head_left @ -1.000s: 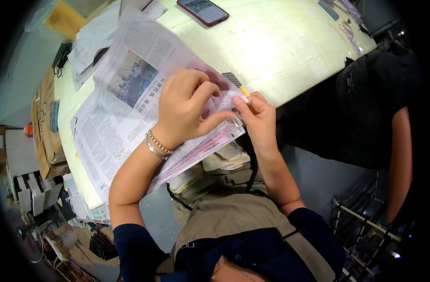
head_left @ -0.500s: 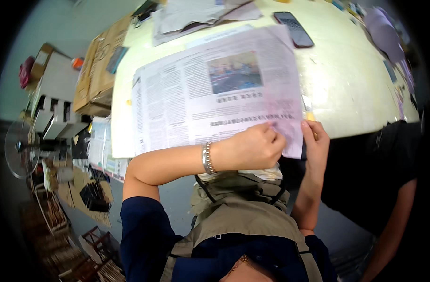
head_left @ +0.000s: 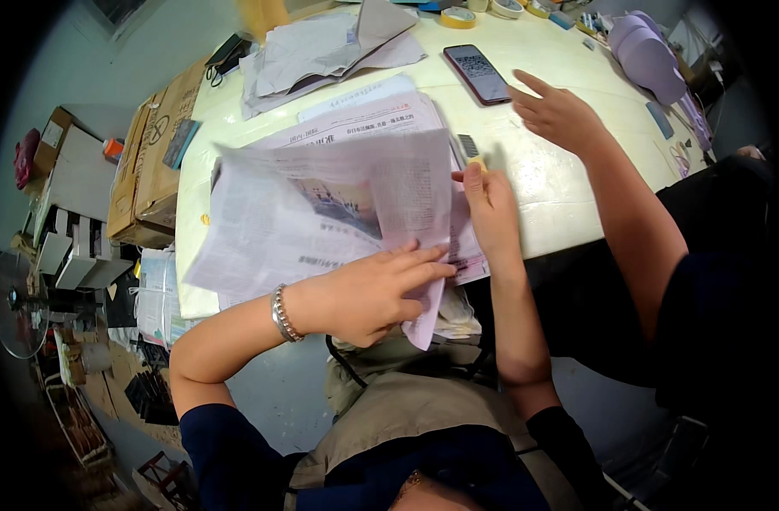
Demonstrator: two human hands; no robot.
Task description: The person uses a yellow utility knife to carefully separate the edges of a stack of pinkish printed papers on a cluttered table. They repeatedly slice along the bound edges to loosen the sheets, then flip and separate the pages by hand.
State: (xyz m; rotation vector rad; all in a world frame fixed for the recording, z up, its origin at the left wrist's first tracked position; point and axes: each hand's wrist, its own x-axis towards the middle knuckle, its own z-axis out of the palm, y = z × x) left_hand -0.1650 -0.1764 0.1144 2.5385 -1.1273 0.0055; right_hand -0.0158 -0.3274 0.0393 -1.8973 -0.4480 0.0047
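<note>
My left hand [head_left: 364,294], with a bracelet at the wrist, grips the lower right part of a printed newspaper sheet [head_left: 330,192]. Its fingers lie across the paper and a folded corner hangs below them. The sheet is buckled and lifted off a stack of newspapers [head_left: 368,119] on the table. At the stack's right edge, my right hand [head_left: 492,209] is closed with the thumb up. It holds a small yellow-handled tool [head_left: 476,160] whose flat dark head looks ribbed; I cannot tell its exact kind. The right fingers are partly hidden.
Another person's hand [head_left: 547,111] reaches in from the right beside a phone [head_left: 476,75]. Loose grey paper [head_left: 309,55] lies on the far part of the table [head_left: 560,204]. Tape rolls [head_left: 458,17] sit at the far edge, and a cardboard box [head_left: 155,157] stands left.
My left hand has drawn the sheet left and toward me, uncovering the stack. My right hand has moved forward with the tool. Another person's hand has come in by the phone, whose screen is lit.
</note>
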